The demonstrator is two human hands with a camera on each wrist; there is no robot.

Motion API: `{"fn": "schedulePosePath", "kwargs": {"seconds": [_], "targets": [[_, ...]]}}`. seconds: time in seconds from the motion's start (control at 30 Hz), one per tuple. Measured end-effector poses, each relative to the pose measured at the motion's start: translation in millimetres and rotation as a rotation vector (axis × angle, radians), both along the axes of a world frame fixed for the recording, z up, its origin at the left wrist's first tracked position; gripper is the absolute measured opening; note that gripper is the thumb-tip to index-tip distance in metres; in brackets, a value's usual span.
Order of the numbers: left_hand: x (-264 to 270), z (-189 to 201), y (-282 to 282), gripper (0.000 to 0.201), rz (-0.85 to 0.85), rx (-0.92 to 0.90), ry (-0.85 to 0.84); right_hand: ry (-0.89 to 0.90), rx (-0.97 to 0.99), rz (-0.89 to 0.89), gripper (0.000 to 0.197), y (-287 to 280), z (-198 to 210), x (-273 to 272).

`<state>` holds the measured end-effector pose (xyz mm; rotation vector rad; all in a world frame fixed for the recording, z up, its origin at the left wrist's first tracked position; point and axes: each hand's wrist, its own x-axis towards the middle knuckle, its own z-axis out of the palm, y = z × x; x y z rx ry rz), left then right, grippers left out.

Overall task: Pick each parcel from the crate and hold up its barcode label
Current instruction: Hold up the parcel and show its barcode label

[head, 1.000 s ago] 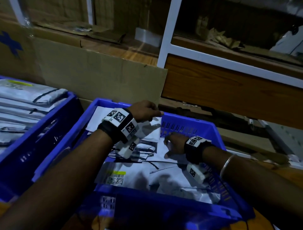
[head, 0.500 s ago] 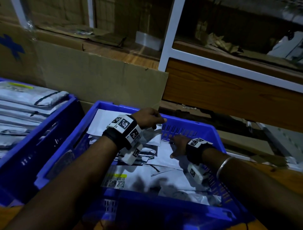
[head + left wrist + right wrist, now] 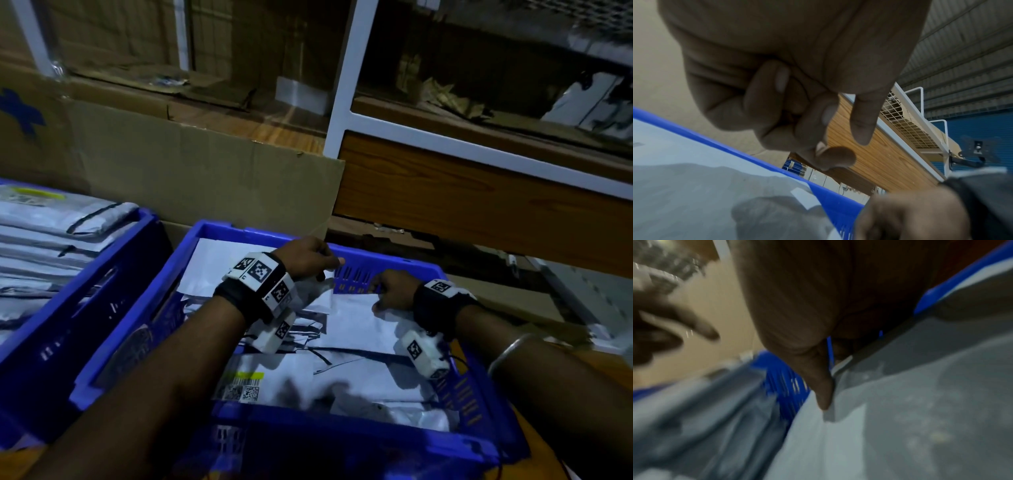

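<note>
1. We see a blue crate (image 3: 219, 233) filled with white and grey plastic parcels, our two hands reaching in near its far wall.
2. Our left hand (image 3: 305, 257) hangs above the far edge of the crate with its fingers (image 3: 766, 91) curled into the palm; the wrist view shows them holding nothing, the forefinger pointing loosely down.
3. Our right hand (image 3: 394, 291) lies at the crate's far right corner on a white parcel (image 3: 356, 329). In the blurred wrist view the thumb (image 3: 822, 386) presses on that parcel's edge; we cannot tell whether the other fingers have closed under it.
4. The parcel lies flat in the crate, on top of the pile, along the right wall.
5. Another parcel at the near edge carries a label (image 3: 241, 387) with a yellow strip, a barcode and two QR squares; the print is too small for us to read.
6. A second blue crate (image 3: 113, 260) stands just beside the left wall, stacked with grey parcels, one bearing a yellow strip we cannot read.
7. A cardboard sheet (image 3: 205, 178) stands behind both crates.
</note>
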<state>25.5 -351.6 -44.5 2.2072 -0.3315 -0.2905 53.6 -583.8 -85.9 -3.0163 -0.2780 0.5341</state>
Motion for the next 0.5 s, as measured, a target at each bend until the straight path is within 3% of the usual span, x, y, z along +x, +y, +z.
{"fn": "schedulePosePath", "kwargs": {"seconds": [0.13,0.37,0.5], "targets": [[1.1,-2.0,-0.9,0.037,-0.017,0.004,-0.008,-0.061,0.074,-0.038,0.022,-22.7,31.5,-7.6],[-4.6,5.3,-10.4,0.034,-0.080,0.015,-0.018,-0.223,0.141,-0.102,0.031,-43.4,76.3,-36.4],[-10.1,21.7,-17.2,0.028,-0.073,0.034,-0.070,-0.260,0.225,-0.117,0.022,-46.8,94.8,-53.4]]}}
